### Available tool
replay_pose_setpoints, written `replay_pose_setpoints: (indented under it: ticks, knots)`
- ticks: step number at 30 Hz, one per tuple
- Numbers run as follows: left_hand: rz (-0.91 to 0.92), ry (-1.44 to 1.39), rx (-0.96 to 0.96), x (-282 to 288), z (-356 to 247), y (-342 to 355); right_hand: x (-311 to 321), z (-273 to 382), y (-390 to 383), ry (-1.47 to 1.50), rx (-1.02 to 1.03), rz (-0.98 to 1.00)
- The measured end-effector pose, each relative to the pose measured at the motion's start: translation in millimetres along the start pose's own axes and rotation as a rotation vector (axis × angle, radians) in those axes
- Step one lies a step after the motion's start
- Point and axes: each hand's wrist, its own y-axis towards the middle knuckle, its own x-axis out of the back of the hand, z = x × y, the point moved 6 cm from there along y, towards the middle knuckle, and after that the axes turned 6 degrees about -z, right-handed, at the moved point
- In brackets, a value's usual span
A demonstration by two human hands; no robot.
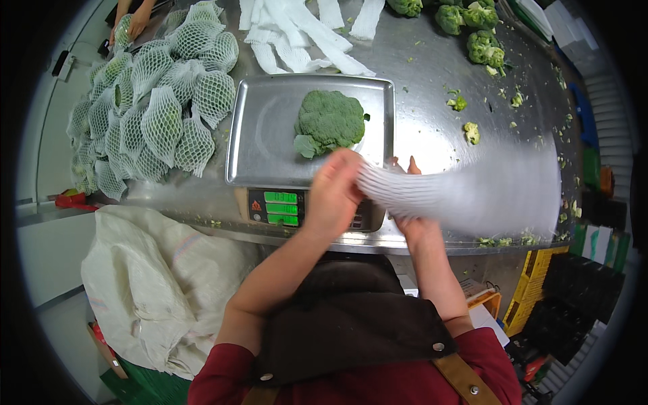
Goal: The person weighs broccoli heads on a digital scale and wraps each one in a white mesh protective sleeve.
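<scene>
My left hand (335, 192) pinches one end of a white foam net sleeve (408, 194) in front of the scale. The sleeve stretches away to the right, and its far end is smeared by motion. Behind it is my right hand (420, 228), with fingertips showing apart above the sleeve and the palm partly covered. Just beyond my left hand, a bare head of broccoli (331, 118) lies on the metal tray (260, 145) of the scale. Part of the scale's green-lit display (281, 208) shows beside my left wrist.
Netted broccoli heads (162, 125) are piled on the left, where another person's hand (140, 20) reaches in. Loose white sleeves (290, 34) lie behind the scale. Bare broccoli (482, 47) and scraps occupy the far right. A white woven sack (162, 290) sits at the table's near left edge.
</scene>
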Motion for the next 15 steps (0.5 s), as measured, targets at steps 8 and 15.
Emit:
replay_pose_setpoints:
  ticks: [8,15]
  knots:
    - [-0.088,0.848,0.228,43.1,-9.4,-51.5,-9.6,-14.0,0.1,-0.398,-0.161,0.507]
    - [-0.319,1.312,-0.362,63.0,-95.6,-2.4,-17.8,1.3,24.9,-0.882,0.352,0.258]
